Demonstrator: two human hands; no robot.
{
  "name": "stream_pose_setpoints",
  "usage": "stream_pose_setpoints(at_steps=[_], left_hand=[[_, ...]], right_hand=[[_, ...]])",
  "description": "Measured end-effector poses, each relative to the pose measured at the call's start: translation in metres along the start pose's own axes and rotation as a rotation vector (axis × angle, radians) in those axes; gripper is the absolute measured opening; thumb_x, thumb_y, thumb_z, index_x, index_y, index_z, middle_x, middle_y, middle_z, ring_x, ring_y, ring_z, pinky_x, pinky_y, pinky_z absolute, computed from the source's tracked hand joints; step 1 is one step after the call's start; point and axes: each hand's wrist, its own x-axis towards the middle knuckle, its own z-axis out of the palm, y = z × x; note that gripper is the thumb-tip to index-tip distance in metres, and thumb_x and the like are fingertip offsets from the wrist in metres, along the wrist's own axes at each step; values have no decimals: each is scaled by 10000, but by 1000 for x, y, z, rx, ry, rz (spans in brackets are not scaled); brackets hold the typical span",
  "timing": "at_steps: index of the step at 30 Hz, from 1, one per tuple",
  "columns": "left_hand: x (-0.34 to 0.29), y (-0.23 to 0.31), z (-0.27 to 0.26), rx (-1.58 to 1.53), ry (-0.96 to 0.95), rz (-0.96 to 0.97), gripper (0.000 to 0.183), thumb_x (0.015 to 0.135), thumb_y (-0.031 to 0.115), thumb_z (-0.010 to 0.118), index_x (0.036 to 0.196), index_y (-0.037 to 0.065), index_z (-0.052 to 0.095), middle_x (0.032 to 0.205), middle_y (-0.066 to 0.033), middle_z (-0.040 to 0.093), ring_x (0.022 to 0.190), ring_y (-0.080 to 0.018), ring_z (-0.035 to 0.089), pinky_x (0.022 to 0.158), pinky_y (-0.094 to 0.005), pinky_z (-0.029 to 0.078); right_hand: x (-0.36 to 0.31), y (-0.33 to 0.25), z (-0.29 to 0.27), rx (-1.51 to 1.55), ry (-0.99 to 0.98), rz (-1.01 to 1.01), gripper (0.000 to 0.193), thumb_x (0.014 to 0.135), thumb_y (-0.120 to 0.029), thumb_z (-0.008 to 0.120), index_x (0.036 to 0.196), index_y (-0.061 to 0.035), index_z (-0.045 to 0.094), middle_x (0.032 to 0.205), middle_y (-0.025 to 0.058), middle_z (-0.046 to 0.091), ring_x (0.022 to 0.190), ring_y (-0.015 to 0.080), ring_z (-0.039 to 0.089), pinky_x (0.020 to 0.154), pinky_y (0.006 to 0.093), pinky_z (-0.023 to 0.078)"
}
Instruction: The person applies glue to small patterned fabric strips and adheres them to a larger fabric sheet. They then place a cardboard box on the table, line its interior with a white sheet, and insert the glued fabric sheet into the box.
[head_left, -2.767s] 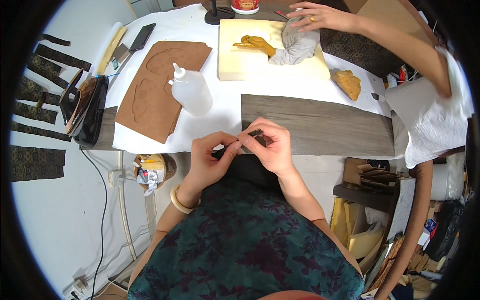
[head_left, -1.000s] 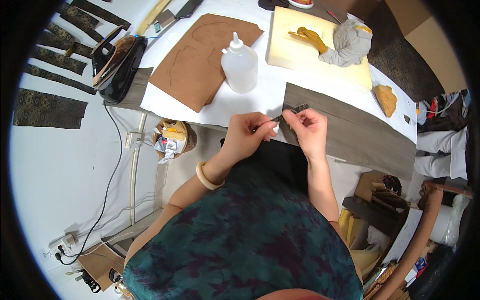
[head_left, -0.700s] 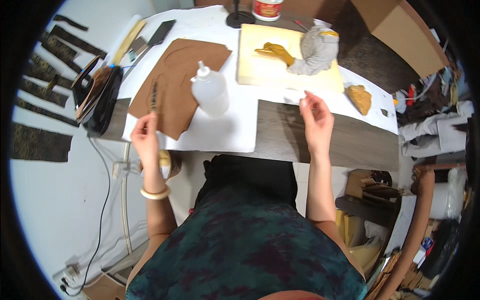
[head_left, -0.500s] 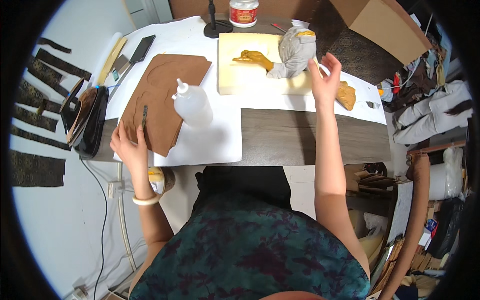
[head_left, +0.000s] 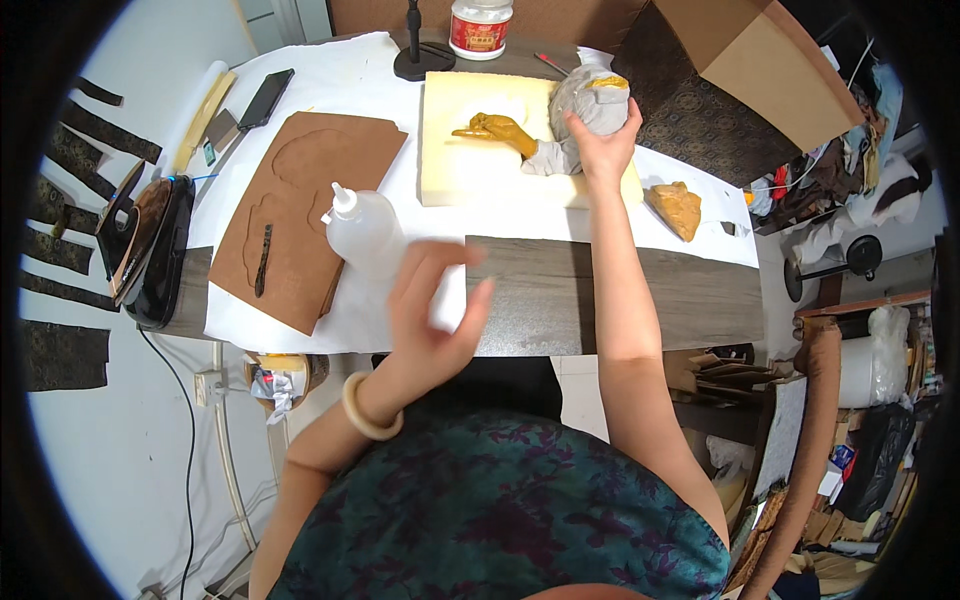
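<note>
Our left hand (head_left: 418, 338) has moved off the brown sheets (head_left: 300, 240), so the dark strip (head_left: 264, 260) now lies on them alone, just past 9 o'clock. Our right hand (head_left: 605, 150) has gone to the gray ball (head_left: 592, 98) at 1 o'clock.

We grip that ball with our thumb on one side and our fingers on the other. Our left fingers are bent, loose and holding nothing, a bit blurry near the clock's middle.

We think this step is getting hold of the ball. The next move seems to call for a soft, steady grip, so the gold hand (head_left: 505, 130) joined to it at 12 o'clock gets no bump.

Gray wrap looks wrinkly; we can't tell if it is cloth or paper. Under it sits a thick, yellow foam pad (head_left: 462, 180). We see curvy lines on the flat sheets, a cloudy plastic bottle (head_left: 365, 235) at 10 o'clock and a lumpy tan rock (head_left: 676, 209) at 2 o'clock.
</note>
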Motion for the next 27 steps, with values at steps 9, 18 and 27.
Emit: stream_pose_setpoints(at_steps=[9,18,27], left_hand=[[103,-73,116,-638,377,-889,700,850,17,653,1467,-63,331,1471,-193,419,1369,-248,409,1142,-345,334],[98,-115,119,-817,332,-735,614,809,-118,525,1404,-75,381,1440,-206,443,1393,-279,413,1174,-365,314],[84,-125,110,-762,201,-645,672,802,-182,446,1451,-107,284,1483,-255,392,1456,-308,356,1241,-381,266]], right_hand=[[19,-21,-11,-16,-94,127,1125,620,-330,926,1499,13,312,1436,281,468,1322,386,495,1122,430,396],[18,-16,-8,-148,-118,111,1036,634,-314,896,1464,7,366,1403,275,502,1291,391,523,1106,422,417],[19,-7,-7,-201,-77,9,1007,613,-363,914,1412,-1,420,1297,220,623,1187,332,624,1030,399,478]])
